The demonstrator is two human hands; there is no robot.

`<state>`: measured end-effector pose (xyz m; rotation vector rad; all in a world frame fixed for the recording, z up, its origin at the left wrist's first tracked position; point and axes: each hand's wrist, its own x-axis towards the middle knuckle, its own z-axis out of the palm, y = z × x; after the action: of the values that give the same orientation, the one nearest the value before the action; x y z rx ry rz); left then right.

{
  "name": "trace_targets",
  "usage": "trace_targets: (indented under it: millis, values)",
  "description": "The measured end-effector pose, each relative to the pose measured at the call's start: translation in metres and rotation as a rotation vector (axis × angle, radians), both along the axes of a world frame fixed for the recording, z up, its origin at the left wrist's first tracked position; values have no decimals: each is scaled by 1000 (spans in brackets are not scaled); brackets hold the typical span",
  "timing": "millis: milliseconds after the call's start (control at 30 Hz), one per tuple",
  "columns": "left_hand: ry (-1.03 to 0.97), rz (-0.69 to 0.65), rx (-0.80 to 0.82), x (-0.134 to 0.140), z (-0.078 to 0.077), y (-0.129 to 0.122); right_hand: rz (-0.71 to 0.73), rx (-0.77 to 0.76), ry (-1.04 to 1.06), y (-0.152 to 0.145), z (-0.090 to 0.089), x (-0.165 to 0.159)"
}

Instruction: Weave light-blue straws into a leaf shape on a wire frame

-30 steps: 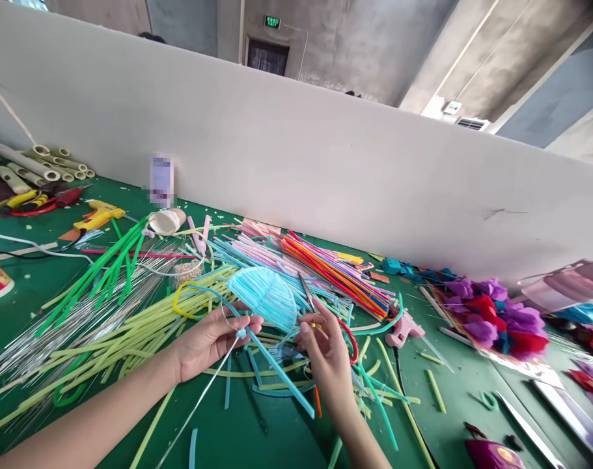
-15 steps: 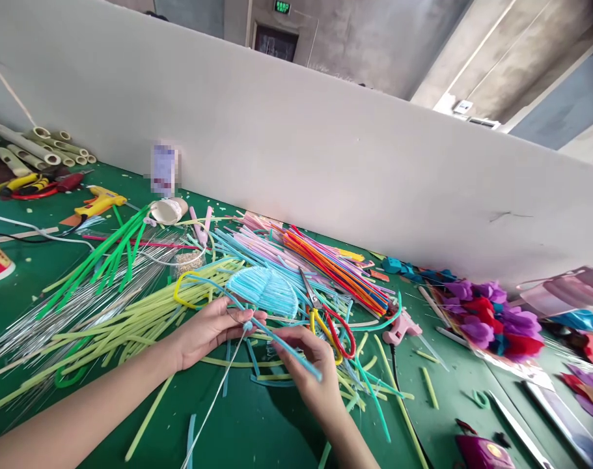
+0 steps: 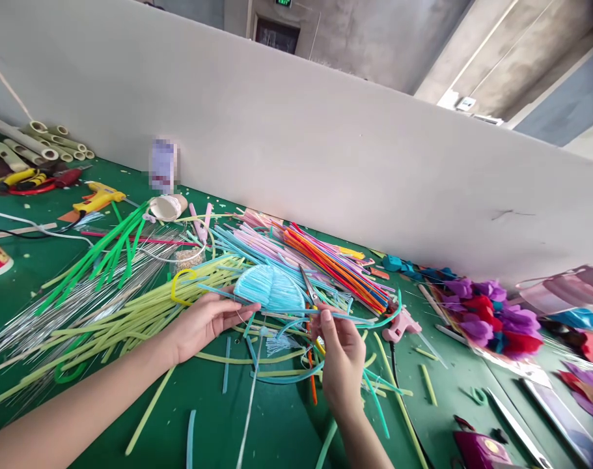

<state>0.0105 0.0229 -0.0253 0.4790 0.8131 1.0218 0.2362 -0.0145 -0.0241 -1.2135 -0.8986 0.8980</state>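
My left hand point(image 3: 213, 322) is closed, pinching a light-blue pipe cleaner point(image 3: 284, 312) at the lower edge of a fuzzy blue half-round piece point(image 3: 271, 288). Farther right, my right hand point(image 3: 342, 348) grips the same pipe cleaner between thumb and fingers, so it runs nearly level between both hands. A thin pale wire stem point(image 3: 251, 400) with a blue tip hangs below the half-round piece; what holds it is hidden. Just behind my right hand lie scissors point(image 3: 306, 283), their handles mostly covered.
Yellow-green pipe cleaners point(image 3: 130, 312) and silver wires point(image 3: 81, 299) spread at left. An orange bundle point(image 3: 335, 270) lies behind the hands. A pink glue gun point(image 3: 402, 324) lies right, a yellow glue gun point(image 3: 99, 197) far left. Purple and red petals point(image 3: 496, 312) sit at right, before a white partition point(image 3: 349, 150).
My right hand has moved right and slightly up, swinging the blue pipe cleaner from a downward slant to nearly level. The half-round piece and the wire stem's tip have shifted slightly right.
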Motion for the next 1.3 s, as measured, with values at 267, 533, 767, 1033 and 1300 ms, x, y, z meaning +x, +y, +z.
trace_targets:
  millis: [267,533,767,1033,1300]
  values:
    - [408,89,232,-7,0,1,-123,2,60,6,-7,9]
    - [1272,158,970,-12,-2,-8,-209,21,99,8,-4,13]
    - [1485,-40,1186,-6,-17,-9,-203,40,64,8,-4,12]
    - [1678,13,1246,-9,-24,-6,-363,68,77,13,-1,23]
    - [1700,-11,1233,-9,-28,-5,-412,91,75,17,1,34]
